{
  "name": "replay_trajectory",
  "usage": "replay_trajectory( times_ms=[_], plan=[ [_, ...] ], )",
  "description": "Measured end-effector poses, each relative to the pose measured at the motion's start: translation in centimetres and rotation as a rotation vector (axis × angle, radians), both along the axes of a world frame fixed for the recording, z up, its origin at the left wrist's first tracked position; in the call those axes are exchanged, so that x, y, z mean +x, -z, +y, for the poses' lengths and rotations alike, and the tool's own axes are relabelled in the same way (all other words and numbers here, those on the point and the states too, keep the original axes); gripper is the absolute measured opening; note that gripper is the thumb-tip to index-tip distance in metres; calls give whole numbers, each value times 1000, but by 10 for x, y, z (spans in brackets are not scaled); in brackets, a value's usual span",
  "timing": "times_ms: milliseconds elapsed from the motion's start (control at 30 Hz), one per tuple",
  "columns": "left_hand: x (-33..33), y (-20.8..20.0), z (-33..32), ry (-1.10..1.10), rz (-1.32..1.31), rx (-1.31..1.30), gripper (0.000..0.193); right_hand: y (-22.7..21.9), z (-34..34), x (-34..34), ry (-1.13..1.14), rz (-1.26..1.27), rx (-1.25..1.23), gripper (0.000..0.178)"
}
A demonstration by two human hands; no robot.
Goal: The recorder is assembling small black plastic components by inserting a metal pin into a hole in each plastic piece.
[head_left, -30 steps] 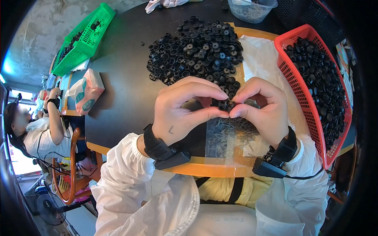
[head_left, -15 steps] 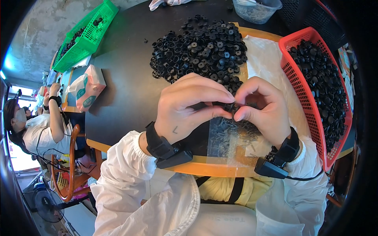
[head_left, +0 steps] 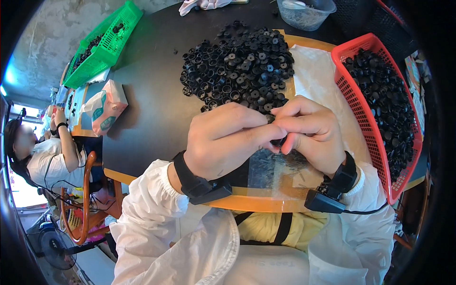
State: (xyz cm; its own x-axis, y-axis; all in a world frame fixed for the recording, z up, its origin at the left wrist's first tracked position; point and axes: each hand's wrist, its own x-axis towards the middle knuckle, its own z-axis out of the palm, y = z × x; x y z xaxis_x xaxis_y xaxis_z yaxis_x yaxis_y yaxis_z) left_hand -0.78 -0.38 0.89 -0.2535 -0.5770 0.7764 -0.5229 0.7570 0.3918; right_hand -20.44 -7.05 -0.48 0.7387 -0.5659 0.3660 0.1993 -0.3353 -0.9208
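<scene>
My left hand (head_left: 225,135) and my right hand (head_left: 311,130) meet over the front of the table, both closed in a pinch. Between their fingertips is a small round black plastic part (head_left: 279,141), mostly covered by the fingers. Just beyond the hands spreads a heap of black round caps (head_left: 240,64), some showing hollow rims, others a small centre hole. Thin clear pins or slivers (head_left: 270,166) lie in a pile below my hands, partly hidden by them.
A red basket (head_left: 363,114) of black knobs stands at the right. A clear tub (head_left: 306,16) sits at the back. Farther left are a tissue pack (head_left: 108,108), a green basket (head_left: 107,47) and a seated co-worker (head_left: 52,156). White paper (head_left: 311,66) lies beside the heap.
My fingers have closed in tighter around the black part, and my left hand has turned with its back more upward. The co-worker's hands have lowered slightly.
</scene>
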Motion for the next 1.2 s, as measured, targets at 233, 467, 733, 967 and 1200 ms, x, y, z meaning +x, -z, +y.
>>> replay_trajectory(
  times_ms=[233,467,733,967,1200],
  plan=[
    [-4,-14,7,-61,-177,-16,21,8,3,3,105,-126,-90,28],
    [-13,-35,-6,-83,-146,-50,24,-3,6,-1,66,-151,177,20],
    [-50,-106,-69,-36,-198,135,29,-6,-4,-3,195,-268,219,40],
    [-54,-107,-105,-106,-303,-6,29,11,-28,-1,488,-55,233,16],
    [27,-115,-40,73,-452,384,16,11,-20,-1,525,359,-468,15]
  ],
)
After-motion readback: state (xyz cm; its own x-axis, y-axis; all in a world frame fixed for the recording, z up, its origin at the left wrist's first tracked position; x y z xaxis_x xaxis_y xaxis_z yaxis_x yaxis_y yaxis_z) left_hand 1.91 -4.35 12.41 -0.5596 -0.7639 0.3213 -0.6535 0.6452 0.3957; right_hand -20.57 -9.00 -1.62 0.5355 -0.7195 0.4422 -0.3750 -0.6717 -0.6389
